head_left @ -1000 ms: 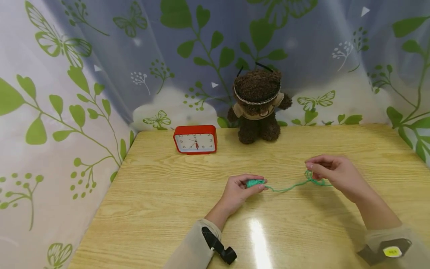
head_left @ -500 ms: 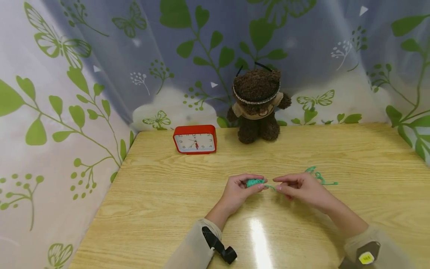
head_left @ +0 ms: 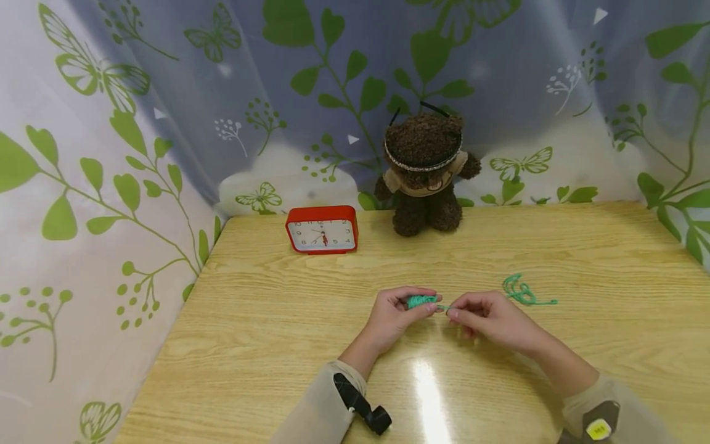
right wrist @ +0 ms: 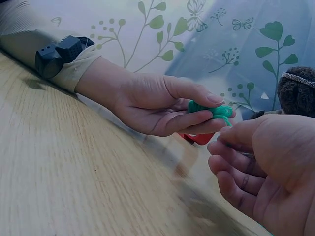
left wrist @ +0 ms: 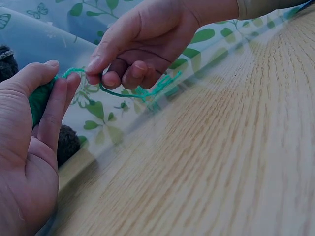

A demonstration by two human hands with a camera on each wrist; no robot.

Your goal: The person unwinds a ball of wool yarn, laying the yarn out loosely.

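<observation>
My left hand (head_left: 391, 316) holds a small wound bundle of green yarn (head_left: 420, 301) between thumb and fingers, just above the table. Close on its right, my right hand (head_left: 495, 318) pinches the strand that comes out of the bundle, between thumb and forefinger. In the left wrist view a short piece of green strand (left wrist: 74, 70) spans the two hands. The loose tail of yarn (head_left: 524, 293) lies in loops on the table beyond the right hand. In the right wrist view the wound yarn (right wrist: 221, 110) shows between the left thumb and fingers.
A red alarm clock (head_left: 322, 230) stands at the back of the wooden table (head_left: 266, 345). To its right sits a brown plush toy (head_left: 426, 172) with a headband. A patterned curtain (head_left: 333, 74) hangs behind the table and along its left side.
The right hand has come left and down from the loops of loose yarn, which now lie on the table, and pinches the strand near the bundle. The left hand has stayed in place.
</observation>
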